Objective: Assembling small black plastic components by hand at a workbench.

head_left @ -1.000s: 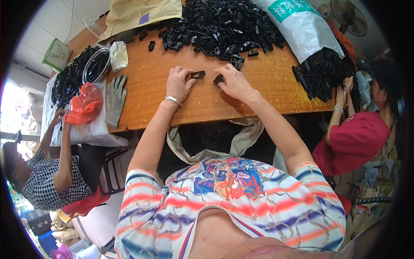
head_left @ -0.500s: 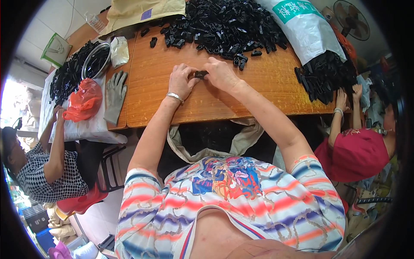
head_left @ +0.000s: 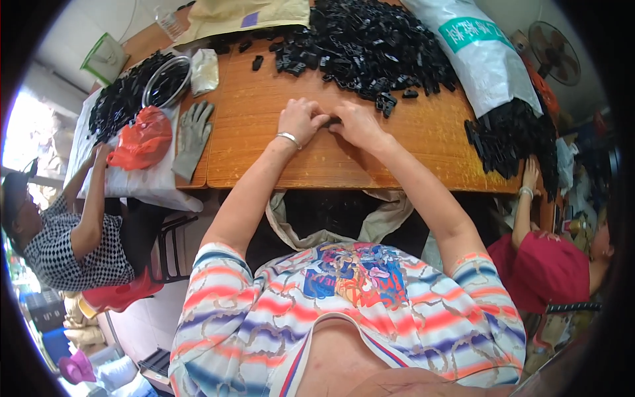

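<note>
Over the wooden table, my left hand point(head_left: 301, 121) and my right hand point(head_left: 359, 126) meet with thumbs and fingers pinched together. Between the fingertips is a small black plastic piece point(head_left: 332, 122), mostly covered by them, so its exact kind cannot be made out. Both hands appear to grip it. Just beyond them spreads a large heap of black plastic pieces point(head_left: 383, 53), with a few strays at its near edge. A bracelet circles my left wrist.
A white sack point(head_left: 486, 63) lies by another black pile point(head_left: 506, 142) at right, where a co-worker in red reaches in. To the left are a grey glove point(head_left: 193, 140), a red plastic bag point(head_left: 143, 139) and a co-worker in checks. A pale cloth point(head_left: 294, 228) hangs below the table edge.
My hands have drawn closer around the black piece, which shows less now. The whole view has shifted slightly. At right, only one of the co-worker's hands is plainly visible now.
</note>
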{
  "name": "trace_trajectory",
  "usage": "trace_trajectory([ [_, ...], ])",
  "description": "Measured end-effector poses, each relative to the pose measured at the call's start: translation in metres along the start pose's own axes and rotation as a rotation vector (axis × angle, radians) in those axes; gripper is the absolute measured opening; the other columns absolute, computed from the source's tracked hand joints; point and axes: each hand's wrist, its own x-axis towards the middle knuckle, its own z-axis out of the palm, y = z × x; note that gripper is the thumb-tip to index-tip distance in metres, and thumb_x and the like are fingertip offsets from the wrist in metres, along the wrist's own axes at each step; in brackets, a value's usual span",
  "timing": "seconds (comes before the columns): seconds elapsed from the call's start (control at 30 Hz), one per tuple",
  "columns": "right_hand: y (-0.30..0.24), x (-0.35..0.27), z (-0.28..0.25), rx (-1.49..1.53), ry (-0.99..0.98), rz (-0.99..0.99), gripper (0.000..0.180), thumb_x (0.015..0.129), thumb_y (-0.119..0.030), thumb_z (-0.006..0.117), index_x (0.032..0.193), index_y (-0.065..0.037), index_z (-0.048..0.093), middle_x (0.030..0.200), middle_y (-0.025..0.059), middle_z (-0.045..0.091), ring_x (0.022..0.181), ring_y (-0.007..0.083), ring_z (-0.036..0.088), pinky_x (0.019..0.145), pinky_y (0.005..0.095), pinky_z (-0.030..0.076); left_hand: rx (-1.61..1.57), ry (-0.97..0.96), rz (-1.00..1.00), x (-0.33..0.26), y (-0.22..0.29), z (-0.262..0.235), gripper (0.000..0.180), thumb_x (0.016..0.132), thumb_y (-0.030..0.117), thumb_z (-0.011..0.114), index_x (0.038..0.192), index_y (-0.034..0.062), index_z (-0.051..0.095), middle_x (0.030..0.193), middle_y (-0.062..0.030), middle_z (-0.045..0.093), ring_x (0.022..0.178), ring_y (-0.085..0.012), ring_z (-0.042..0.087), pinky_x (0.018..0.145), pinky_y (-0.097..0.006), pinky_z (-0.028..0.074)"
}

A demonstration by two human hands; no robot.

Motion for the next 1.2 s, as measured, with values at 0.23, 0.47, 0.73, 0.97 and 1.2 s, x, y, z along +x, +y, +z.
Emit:
trace_trajectory([
  [0.23, -0.038, -0.088, -0.010, 0.114, -0.054, -0.040, 0.025, 0.074, -0.011, 0.073, 0.096, -0.004, 0.063, 0.093, 0.0162, 0.060, 0.086, 0.0366, 0.062, 0.073, 0.0448, 0.052, -0.412, 0.229, -0.079, -0.003, -0.061, -0.028, 0.026, 0.079, 0.030, 0.073, 0.090, 0.0067, 0.070, 0.095, -0.0114, 0.067, 0.096, -0.0270, 0.059, 0.091, -0.040, 0.045],
  [0.47, -0.065, -0.159, 0.024, 0.193, -0.093, -0.206, 0.032, 0.074, -0.011, 0.074, 0.102, -0.007, 0.059, 0.091, 0.0126, 0.057, 0.076, 0.0312, 0.064, 0.062, 0.0403, 0.052, 0.613, 0.500, -0.244, 0.031, -0.165, -0.100, 0.057, 0.076, 0.024, 0.071, 0.131, 0.0244, 0.055, 0.138, -0.0148, 0.044, 0.128, -0.0389, 0.039, 0.104, -0.050, 0.039],
  [0.73, -0.028, -0.170, 0.089, 0.079, -0.428, 0.015, 0.017, 0.080, -0.014, 0.067, 0.090, -0.003, 0.060, 0.095, 0.0171, 0.058, 0.080, 0.0380, 0.063, 0.069, 0.0482, 0.052, 0.750, -0.044, -0.575, 0.046, -0.188, -0.123, 0.043, 0.088, 0.035, 0.061, 0.126, 0.0157, 0.058, 0.135, -0.0057, 0.054, 0.130, -0.0282, 0.045, 0.094, -0.050, 0.046],
  [0.97, -0.032, -0.171, 0.076, 0.113, -0.427, -0.033, 0.016, 0.080, -0.013, 0.067, 0.092, -0.003, 0.062, 0.093, 0.0164, 0.060, 0.080, 0.0376, 0.064, 0.068, 0.0477, 0.051, 0.827, -0.106, -0.611, 0.025, -0.168, -0.157, 0.041, 0.087, 0.040, 0.063, 0.108, 0.0052, 0.071, 0.120, -0.0139, 0.065, 0.116, -0.0338, 0.057, 0.094, -0.049, 0.047],
  [1.2, -0.063, -0.142, 0.011, 0.316, -0.035, -0.173, 0.011, 0.081, -0.010, 0.068, 0.091, -0.006, 0.065, 0.080, 0.0110, 0.061, 0.071, 0.0313, 0.064, 0.059, 0.0395, 0.052, 0.711, 0.086, -0.081, 0.069, -0.106, -0.108, 0.037, 0.084, 0.042, 0.065, 0.103, 0.0111, 0.070, 0.105, -0.0077, 0.068, 0.106, -0.0264, 0.062, 0.083, -0.039, 0.052],
])
